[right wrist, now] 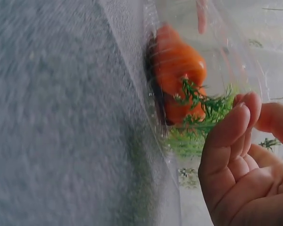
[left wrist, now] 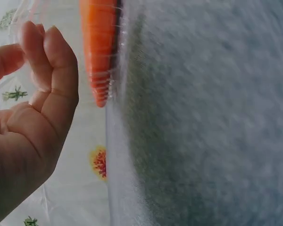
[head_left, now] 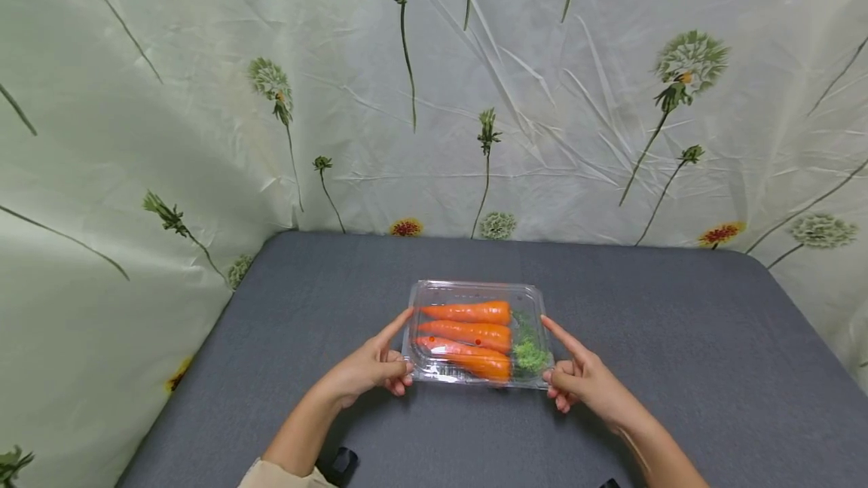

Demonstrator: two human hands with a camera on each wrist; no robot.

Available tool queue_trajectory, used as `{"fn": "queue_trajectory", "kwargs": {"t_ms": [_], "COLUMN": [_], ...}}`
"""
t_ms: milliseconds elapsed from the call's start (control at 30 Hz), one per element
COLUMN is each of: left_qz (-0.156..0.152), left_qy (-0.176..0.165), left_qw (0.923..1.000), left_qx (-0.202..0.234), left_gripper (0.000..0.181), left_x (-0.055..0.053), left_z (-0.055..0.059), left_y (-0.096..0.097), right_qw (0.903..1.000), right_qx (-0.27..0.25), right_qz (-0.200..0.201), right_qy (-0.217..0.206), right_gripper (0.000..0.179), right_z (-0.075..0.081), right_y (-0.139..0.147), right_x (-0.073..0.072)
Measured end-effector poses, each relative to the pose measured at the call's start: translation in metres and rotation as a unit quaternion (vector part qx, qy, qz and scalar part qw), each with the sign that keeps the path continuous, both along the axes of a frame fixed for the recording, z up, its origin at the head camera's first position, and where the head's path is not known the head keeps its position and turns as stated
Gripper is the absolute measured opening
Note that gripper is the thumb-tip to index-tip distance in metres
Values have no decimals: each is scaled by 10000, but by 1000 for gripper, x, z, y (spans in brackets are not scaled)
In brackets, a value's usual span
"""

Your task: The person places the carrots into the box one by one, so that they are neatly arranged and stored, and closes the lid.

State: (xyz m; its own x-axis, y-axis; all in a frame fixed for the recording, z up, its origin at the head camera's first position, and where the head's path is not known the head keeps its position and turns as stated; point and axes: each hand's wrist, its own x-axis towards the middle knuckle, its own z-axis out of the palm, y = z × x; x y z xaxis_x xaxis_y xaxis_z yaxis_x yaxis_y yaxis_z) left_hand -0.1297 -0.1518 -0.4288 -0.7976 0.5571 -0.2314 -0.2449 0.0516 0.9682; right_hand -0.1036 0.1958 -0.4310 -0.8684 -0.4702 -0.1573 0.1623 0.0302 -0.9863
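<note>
A clear plastic clamshell box (head_left: pixel 447 378) lies lengthwise across the grey table. Through its lid show three orange carrots (head_left: pixel 468 333), tips to the left, and feathery green sprigs (head_left: pixel 531 357) on the right. My left hand (head_left: pixel 366 370) pinches the near left corner of the rim, its index finger stretched along the left side. My right hand (head_left: pixel 585 379) mirrors this at the near right corner, index finger along the right edge. In the left wrist view a carrot tip (left wrist: pixel 99 52) shows beyond the curled fingers; in the right wrist view, thick carrot ends (right wrist: pixel 177 66) and greens.
A grey cloth-covered table (head_left: pixel 678 337) with rounded far corners spreads around the box. Pale floral curtains (head_left: pixel 542 96) hang behind it and along the left side. A dark wrist strap (head_left: pixel 343 464) and a beige sleeve (head_left: pixel 285 477) show at the lower left.
</note>
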Motion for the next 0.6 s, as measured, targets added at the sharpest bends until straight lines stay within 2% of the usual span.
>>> {"fn": "queue_trajectory", "kwargs": {"t_ms": [300,400,500,567,600], "left_qz": [29,69,152,237,285], "left_qy": [123,313,775,1195,1409], "left_qw": [9999,9994,9952,9870,9813], "left_qx": [-46,-153,-586,-1049,-1283], "left_gripper": [87,86,82,78,77], "left_x": [0,0,0,1,1], "left_z": [0,0,0,1,2], "left_y": [0,-2,-3,-5,-5], "right_qw": [9995,9999,9990,9938,9877], "right_qx": [-190,-98,305,748,1056], "right_qz": [-179,-87,-60,-158,-278], "right_qy": [-173,-74,313,803,1121], "right_gripper": [81,80,75,69,65], "right_z": [-2,-1,1,2,3], "right_y": [-3,0,3,4,5], "right_x": [0,-1,-2,-3,-3]}}
